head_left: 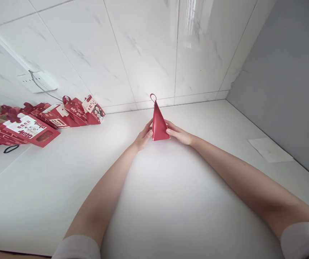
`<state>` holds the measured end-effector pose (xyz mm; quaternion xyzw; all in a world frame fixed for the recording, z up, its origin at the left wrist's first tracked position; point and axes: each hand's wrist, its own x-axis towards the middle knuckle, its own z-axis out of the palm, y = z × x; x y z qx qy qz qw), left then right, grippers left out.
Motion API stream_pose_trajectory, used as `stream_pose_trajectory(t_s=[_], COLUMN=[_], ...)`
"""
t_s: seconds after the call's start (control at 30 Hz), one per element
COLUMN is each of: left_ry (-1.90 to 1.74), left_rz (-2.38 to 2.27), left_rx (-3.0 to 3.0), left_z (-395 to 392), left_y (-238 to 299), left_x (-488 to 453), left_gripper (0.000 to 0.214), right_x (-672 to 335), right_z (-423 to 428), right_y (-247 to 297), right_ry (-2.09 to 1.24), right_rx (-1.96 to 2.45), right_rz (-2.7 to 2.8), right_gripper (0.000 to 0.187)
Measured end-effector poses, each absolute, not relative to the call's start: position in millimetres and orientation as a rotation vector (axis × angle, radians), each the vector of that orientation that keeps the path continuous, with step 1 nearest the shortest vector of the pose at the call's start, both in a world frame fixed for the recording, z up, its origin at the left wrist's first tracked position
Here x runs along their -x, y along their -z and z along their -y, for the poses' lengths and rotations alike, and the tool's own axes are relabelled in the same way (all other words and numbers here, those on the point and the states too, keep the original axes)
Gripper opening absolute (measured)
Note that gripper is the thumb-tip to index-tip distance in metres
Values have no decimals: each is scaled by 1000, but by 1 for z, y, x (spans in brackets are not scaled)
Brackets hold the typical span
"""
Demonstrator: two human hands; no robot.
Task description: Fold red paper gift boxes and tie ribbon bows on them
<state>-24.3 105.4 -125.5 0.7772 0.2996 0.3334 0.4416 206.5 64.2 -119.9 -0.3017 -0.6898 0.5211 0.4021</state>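
Box (160, 126) upright, held from both sides

At the far left I see red gift boxes (39, 130) near the tiled wall (143, 46). Going right, the left hand (144, 137) comes next: its thumb lies at the left edge of the box, and its fingers go behind. Then comes the box, on or just above the white table (192, 205); I cannot tell which. It is wide at the base and narrow at the top, so its long axis points upward, with a small loop (155, 97) at the tip. The right hand (180, 135) holds the other edge, thumb in front, fingers partly hidden. Both hands are thus clamped on the box, which is directly between them, and neither hand is clearly nearer. Farther right, a flat white sheet (271, 150) lies near the grey wall (286, 72).
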Motion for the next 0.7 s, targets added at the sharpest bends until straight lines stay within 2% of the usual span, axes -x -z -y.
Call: stream_pose_trajectory(t_s=[0.47,0.7], left_ry=[-825,-831], left_rz=[-756,-763], left_rx=[-1931,-1945], left_z=[-105,-104], left_y=[125,124], left_x=[24,24], left_gripper=[78,72], right_x=[-207,-207], right_z=[-65,-66], right_y=[121,122], right_ry=[-1315,-1299], right_rx=[741,771], right_rz=[1741,1751], right_gripper=[73,70])
